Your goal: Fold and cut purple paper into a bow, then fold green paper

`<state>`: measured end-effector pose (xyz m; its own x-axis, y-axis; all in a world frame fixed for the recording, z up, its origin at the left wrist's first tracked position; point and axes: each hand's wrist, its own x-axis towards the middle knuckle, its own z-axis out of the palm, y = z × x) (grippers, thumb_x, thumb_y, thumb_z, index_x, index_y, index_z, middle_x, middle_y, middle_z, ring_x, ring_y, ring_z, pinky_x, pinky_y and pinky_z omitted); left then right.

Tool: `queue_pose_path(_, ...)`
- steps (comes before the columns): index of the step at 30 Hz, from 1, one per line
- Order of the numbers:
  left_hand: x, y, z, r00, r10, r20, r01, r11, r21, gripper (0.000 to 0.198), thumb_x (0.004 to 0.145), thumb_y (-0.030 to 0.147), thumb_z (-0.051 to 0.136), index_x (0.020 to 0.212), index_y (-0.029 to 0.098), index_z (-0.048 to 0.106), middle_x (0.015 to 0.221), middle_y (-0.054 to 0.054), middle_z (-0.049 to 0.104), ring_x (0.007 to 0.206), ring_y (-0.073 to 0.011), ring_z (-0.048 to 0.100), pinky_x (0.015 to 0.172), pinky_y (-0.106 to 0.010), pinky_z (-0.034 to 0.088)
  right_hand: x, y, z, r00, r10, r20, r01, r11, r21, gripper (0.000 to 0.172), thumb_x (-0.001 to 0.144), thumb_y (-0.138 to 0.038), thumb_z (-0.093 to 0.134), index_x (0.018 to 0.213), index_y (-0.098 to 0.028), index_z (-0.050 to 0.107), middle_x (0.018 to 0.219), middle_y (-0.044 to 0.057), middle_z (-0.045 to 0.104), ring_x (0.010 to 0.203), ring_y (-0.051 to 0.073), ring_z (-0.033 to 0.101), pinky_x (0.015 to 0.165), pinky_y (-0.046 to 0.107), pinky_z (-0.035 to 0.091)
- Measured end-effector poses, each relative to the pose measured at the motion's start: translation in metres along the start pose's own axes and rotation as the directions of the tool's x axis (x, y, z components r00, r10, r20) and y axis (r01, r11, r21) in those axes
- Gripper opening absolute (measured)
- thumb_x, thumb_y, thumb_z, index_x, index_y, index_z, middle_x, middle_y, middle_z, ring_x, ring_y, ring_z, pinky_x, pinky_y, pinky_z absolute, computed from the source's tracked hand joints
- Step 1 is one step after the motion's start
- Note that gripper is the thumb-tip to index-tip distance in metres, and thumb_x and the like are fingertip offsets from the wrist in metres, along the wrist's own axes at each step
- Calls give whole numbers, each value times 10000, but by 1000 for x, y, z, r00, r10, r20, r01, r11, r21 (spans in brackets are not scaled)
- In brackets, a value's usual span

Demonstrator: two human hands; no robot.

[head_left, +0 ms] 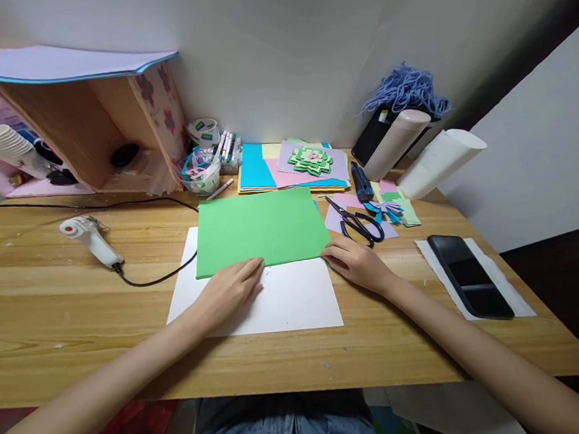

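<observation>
A sheet of green paper (263, 227) lies over the far part of a white sheet (296, 303); its near edge looks doubled, as if folded. My left hand (237, 282) grips that near edge around its middle, fingers pressed together. At the near right corner of the green paper, my right hand (357, 262) has its fingers curled and closed on the corner. Just beyond my right hand, black-handled scissors (357, 221) rest on lilac paper scraps. The fingertips' undersides are hidden.
A white glue gun (88, 239) lies left, its cord running under the papers. A phone (469, 276) rests on white paper at right. Behind are stacked coloured papers (253, 166) with a layered green flower (311, 160), a tub of scraps (200, 174), a stapler (362, 183) and rolls (440, 161).
</observation>
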<state>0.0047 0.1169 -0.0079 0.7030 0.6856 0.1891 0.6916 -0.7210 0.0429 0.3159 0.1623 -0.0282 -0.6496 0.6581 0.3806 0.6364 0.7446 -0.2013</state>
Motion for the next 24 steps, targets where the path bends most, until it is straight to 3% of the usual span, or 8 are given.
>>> queue_pose_path(5, 7, 10, 10, 1000, -26, -9, 26, 999, -30, 339, 929, 235, 339, 1201, 91, 479, 1230, -145, 545, 1026, -234, 570, 842, -377, 490, 4, -13, -1, 996, -90, -14, 88, 991, -105, 179, 896, -162, 446, 932, -154, 621, 861, 95, 650, 792, 187, 582, 694, 300, 480)
queue_pose_path(11, 4, 12, 5, 996, -82, -29, 81, 997, -12, 312, 917, 211, 364, 1176, 107, 502, 1055, -145, 584, 892, -221, 565, 737, -369, 484, 20, -35, 8, 974, -222, 47, 227, 964, -139, 220, 910, -147, 427, 1041, -131, 603, 943, 94, 661, 821, 185, 579, 683, 295, 457)
queue_pose_path(15, 8, 9, 7, 977, -211, -42, 204, 971, -126, 263, 921, 230, 370, 1070, 179, 581, 947, -84, 585, 790, -178, 535, 643, -304, 436, 31, -40, 17, 989, -143, 33, 146, 985, -93, 208, 915, -163, 423, 975, -154, 622, 892, 85, 654, 802, 175, 563, 661, 280, 430)
queue_pose_path(19, 18, 6, 7, 926, -377, -19, 347, 870, -350, 183, 889, 232, 452, 861, 185, 626, 841, -37, 589, 751, -152, 531, 631, -272, 402, 39, -45, 19, 998, -9, 57, 8, 1000, 17, 193, 903, -180, 445, 825, -160, 620, 812, 74, 626, 772, 167, 545, 661, 270, 411)
queue_pose_path(24, 23, 6, 6, 894, -446, 42, 422, 808, -412, 121, 862, 240, 498, 783, 179, 566, 807, -25, 588, 770, -174, 511, 660, -295, 386, 47, -48, 13, 980, 143, 138, -169, 964, 206, 90, 850, -156, 519, 781, -168, 577, 802, 53, 599, 793, 168, 534, 695, 276, 411)
